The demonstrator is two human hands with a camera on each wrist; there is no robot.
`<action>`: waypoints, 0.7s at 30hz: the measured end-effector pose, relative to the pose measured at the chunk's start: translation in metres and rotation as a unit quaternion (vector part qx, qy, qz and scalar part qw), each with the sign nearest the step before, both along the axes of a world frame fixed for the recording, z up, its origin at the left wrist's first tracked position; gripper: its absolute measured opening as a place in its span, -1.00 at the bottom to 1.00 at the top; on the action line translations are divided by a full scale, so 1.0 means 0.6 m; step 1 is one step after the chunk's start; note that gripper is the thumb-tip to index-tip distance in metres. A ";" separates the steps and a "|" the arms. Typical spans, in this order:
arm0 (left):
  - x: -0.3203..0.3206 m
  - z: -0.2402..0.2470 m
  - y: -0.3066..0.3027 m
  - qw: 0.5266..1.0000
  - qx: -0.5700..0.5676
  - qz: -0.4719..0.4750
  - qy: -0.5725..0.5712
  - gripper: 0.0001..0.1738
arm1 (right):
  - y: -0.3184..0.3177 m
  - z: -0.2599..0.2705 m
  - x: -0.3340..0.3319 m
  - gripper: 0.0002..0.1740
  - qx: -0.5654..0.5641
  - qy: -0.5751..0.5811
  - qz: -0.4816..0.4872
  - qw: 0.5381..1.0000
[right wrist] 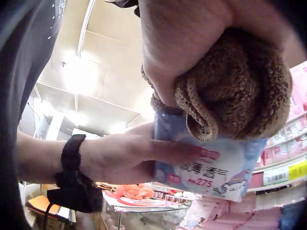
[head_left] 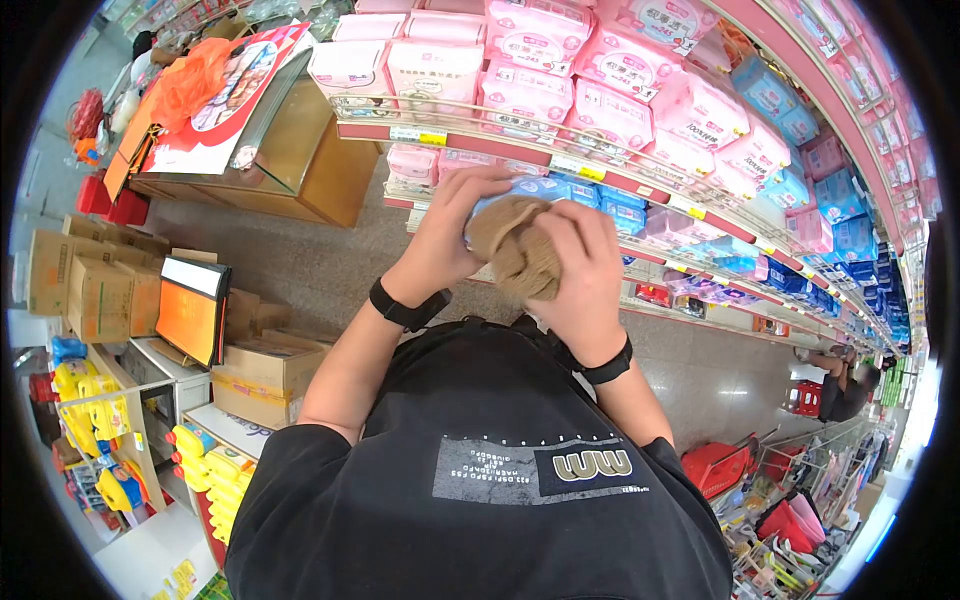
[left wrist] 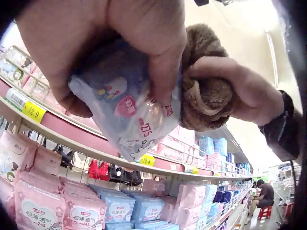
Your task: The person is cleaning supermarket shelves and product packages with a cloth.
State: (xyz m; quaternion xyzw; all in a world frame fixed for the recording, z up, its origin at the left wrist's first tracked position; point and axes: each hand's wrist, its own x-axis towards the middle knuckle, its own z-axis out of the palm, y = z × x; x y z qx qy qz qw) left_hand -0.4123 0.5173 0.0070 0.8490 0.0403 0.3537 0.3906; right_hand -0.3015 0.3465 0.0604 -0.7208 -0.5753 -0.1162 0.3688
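My left hand (head_left: pixel 445 235) grips a blue-and-white pack of sanitary pads (left wrist: pixel 127 108) marked 275, thumb across its printed face. In the right wrist view the left thumb (right wrist: pixel 175 151) lies flat along the pack (right wrist: pixel 218 170). A bunched brown towel (head_left: pixel 515 245) is in my right hand (head_left: pixel 590 285), fingers curled round its folds. The towel (right wrist: pixel 235 91) lies against the end of the pack, overlapping its edge. Both hands are close together in front of the lower shelves.
Store shelves (head_left: pixel 550 155) with wire rails carry pink packs (head_left: pixel 525 90) and blue packs (left wrist: pixel 117 208). To the left stand a glass-topped counter (head_left: pixel 290 150), cardboard boxes (head_left: pixel 265 375) and yellow bottles (head_left: pixel 215 475). Farther down the aisle a person (left wrist: pixel 263 195) sits on a red stool.
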 end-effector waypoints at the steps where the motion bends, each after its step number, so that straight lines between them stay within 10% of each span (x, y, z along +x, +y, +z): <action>1: -0.001 0.000 0.000 1.000 0.001 0.003 0.000 -0.26 | -0.002 -0.001 0.006 -0.33 0.000 0.006 -0.024 1.000; 10: -0.016 -0.014 -0.002 0.981 -0.192 -0.016 0.035 -0.23 | -0.051 -0.058 0.076 -0.43 0.118 0.242 -0.100 0.958; 21: -0.013 -0.024 -0.020 0.883 -0.458 -0.063 0.079 -0.39 | -0.052 -0.108 0.053 -0.32 0.099 0.548 0.026 0.830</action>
